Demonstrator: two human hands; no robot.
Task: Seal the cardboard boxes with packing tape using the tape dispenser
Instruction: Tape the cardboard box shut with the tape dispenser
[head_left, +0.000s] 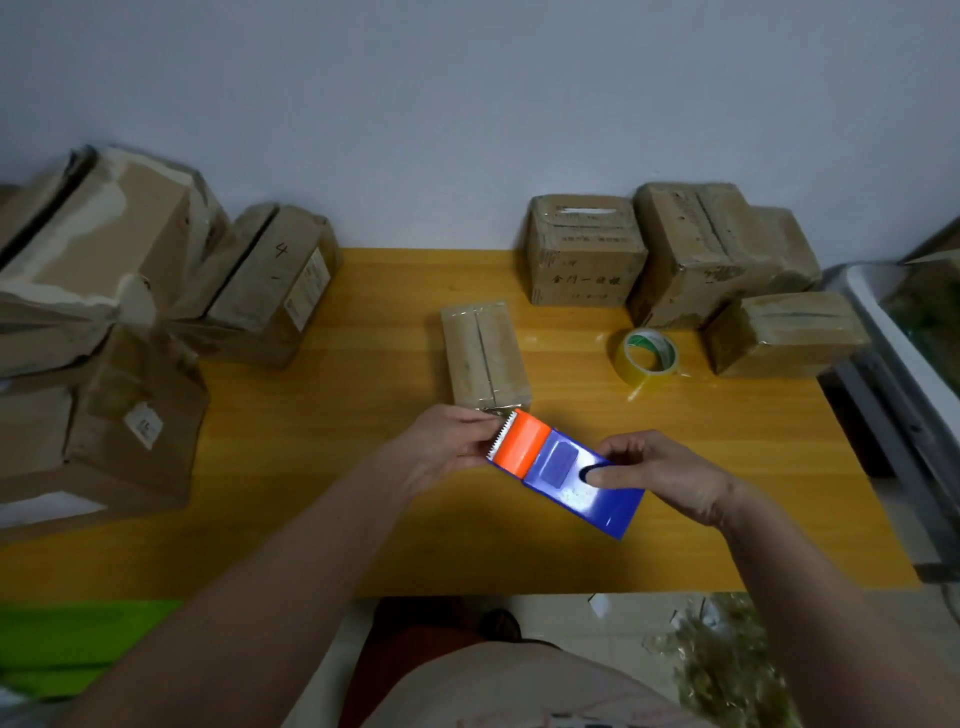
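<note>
Holding the tape dispenser (566, 473) between them just below the middle of the frame, both hands meet over the orange table (311, 493); the left hand (447, 447) comes in from the lower left and pinches the dispenser's orange toothed end with curled fingertips; the right hand (660, 475) comes in from the lower right and grips the blue body, its thumb laid across the dark opening on the top face, fingers curled round the far side. The dispenser's long axis runs on a diagonal from upper left to lower right; its serrated cutter points up and left, towards the near end of the small box (485, 356); the blue tail points down and right. That small box lies just above the hands in the centre of the frame, long axis running away from the camera, its top seam covered with glossy tape; the cutter edge sits right at its near end, though I cannot tell whether they touch. A roll of yellowish tape (649, 358) lies right of the box; more cardboard boxes (584, 249) stand at the upper right against the wall, and a pile of worn boxes (104, 291) fills the left of the frame.
</note>
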